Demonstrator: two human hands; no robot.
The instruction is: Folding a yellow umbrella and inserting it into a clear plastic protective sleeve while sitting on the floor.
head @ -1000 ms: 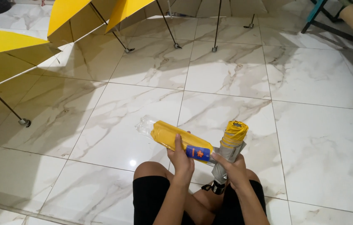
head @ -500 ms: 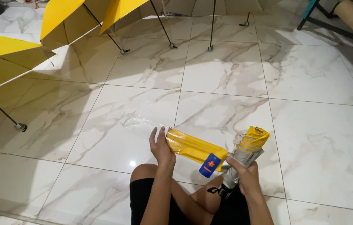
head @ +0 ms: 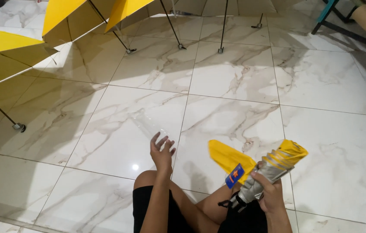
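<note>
Floor (head: 235, 82) of pale marble tile spread under everything. Open yellow umbrellas (head: 6, 47) stood on their handles along the far and left edges, well apart from the hands. A folded umbrella (head: 273, 166), silver with a yellow tip, was gripped in the right hand (head: 267, 190), fingers wrapped round its lower part. A yellow sleeve (head: 228, 157) with a blue tag hung beside it, touching. The left hand (head: 161, 151) hovered over the knee, fingers spread wide, holding nothing.
</note>
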